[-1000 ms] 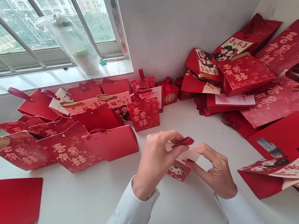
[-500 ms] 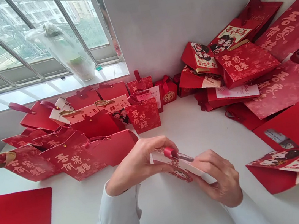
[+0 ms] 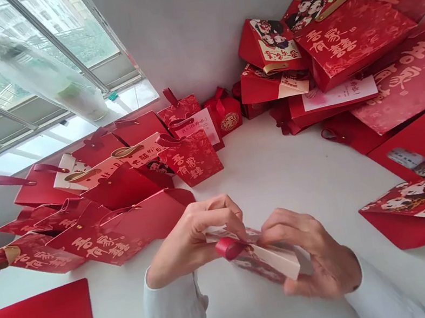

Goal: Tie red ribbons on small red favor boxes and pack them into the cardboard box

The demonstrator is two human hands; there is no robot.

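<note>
Paper gift bag (image 3: 260, 257) pinched between left hand (image 3: 194, 241) and right hand (image 3: 315, 253) fingers

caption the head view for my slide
Left hand and right hand hold a small red paper gift bag with a ribbon handle, near piled red gift bags on a white table

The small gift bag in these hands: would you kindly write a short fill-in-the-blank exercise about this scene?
The left hand and right hand hold a small gift bag with a ____ ribbon loop. That loop sits closer to the ____ hand. The tabletop beneath them is ____. A plastic bag hangs in the ____.

Missing words: red; left; white; window.
</note>
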